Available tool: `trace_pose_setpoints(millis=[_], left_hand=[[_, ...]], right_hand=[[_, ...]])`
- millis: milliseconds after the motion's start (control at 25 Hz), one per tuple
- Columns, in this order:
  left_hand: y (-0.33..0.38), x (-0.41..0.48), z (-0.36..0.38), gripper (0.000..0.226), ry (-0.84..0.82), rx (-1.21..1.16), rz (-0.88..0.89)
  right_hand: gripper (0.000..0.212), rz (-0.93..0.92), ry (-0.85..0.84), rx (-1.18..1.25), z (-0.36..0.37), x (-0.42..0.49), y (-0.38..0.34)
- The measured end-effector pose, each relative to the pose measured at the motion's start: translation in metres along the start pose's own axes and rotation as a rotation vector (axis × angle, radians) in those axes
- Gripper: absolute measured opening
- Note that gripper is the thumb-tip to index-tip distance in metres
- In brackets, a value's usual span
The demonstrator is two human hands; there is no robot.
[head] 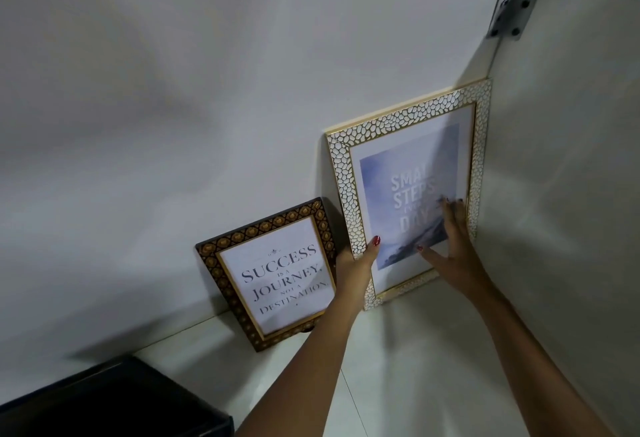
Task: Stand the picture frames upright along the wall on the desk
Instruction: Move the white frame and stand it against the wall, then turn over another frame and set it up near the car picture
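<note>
Frames stand in a row along the rear edge of the tabletop [398,367], both leaning back against the white wall [173,107].

White-and-gold frame [410,190]: the larger of the two, with a pebble-pattern border and a blue print reading "SMALL STEPS ... DAY" in part. It stands upright in portrait orientation at the rear right corner of the tabletop, its bottom edge on the surface and its right edge just beside the grey side panel [571,159]. A metal bracket [512,10] joins that panel to the wall above the frame.

Dark gold-patterned frame [266,273]: smaller, with a print reading "SUCCESS IS A JOURNEY, NOT A DESTINATION". It stands on the tabletop to the left of the larger frame, tilted back against the wall, its right edge close to the larger frame's left edge.

Left hand [356,263]: grasps the lower left edge of the white-and-gold frame, thumb on the front of the border, remaining fingers hidden behind it.

Right hand [450,232]: spread flat, palm toward the glass, fingertips resting on the lower right part of the print. It grips nothing.

Black object [114,402]: sits at the left end of the tabletop, well apart from both frames; its type cannot be determined.
</note>
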State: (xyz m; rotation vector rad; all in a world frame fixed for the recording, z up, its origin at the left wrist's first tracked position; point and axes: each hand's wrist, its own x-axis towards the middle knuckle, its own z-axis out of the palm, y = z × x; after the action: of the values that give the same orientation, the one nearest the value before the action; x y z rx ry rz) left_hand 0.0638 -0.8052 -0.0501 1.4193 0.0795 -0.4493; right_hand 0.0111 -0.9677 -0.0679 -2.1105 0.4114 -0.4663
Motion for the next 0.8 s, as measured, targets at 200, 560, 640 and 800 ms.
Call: trace_pose_setpoints(millis=[200, 560, 640, 800], left_hand=[[-0.003, -0.041, -0.017, 0.046, -0.058, 0.051, -0.067], [-0.065, -0.229, -0.146, 0.023, 0.072, 0.288, -0.042], [-0.081, -0.273, -0.175, 0.021, 0.155, 0.432, -0.040], [-0.122, -0.344, -0.198, 0.029, 0.121, 0.854, -0.136]], right_hand=[[0.063, 0.094, 0.059, 0.116, 0.009, -0.086, -0.012], [0.055, 0.123, -0.594, -0.102, 0.032, -0.315, -0.041], [0.091, 0.147, -0.675, -0.241, 0.029, -0.336, -0.040], [0.081, 0.239, -0.582, -0.517, 0.032, -0.345, -0.047]])
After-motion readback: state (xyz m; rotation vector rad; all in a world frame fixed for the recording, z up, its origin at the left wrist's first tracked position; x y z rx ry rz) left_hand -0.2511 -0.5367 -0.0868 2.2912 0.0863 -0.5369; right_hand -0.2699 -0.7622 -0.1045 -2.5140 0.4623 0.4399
